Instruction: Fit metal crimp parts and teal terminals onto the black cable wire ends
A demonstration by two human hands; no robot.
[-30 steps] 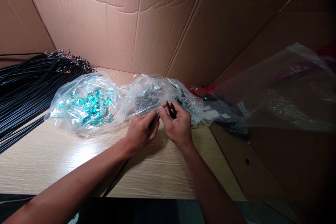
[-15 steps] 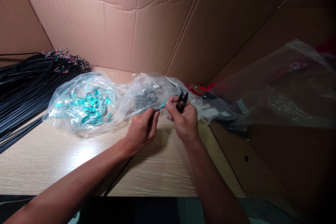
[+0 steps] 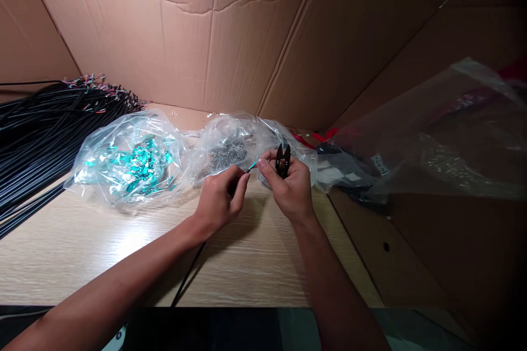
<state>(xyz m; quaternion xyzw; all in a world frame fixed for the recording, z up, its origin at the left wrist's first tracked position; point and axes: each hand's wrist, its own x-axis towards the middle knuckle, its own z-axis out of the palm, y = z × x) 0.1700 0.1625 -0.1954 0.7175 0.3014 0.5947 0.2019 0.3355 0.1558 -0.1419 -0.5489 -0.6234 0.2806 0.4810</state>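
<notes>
My left hand [image 3: 222,192] is closed around a black cable [image 3: 190,271], which trails down from it over the table's front edge. From the cable's end, between my two hands, a teal strip [image 3: 253,164] that looks like foil sticks out. My right hand [image 3: 290,189] pinches the tip of that strip between thumb and forefinger. Held in the same hand is a pair of black thread snips [image 3: 282,160], blades pointing up and slightly apart. Fingers hide the snips' lower part.
A clear bag of teal foil scraps [image 3: 144,162] lies left, beside a bag of small metal pieces [image 3: 228,154]. Many black cables [image 3: 45,126] with stripped ends are heaped at far left. Cardboard walls [image 3: 185,38] stand behind; another clear bag [image 3: 461,142] is at right.
The snips' blades have come closer together and more upright in my right hand. The cable's trailing part has shifted slightly right. Both hands keep nearly the same place.
</notes>
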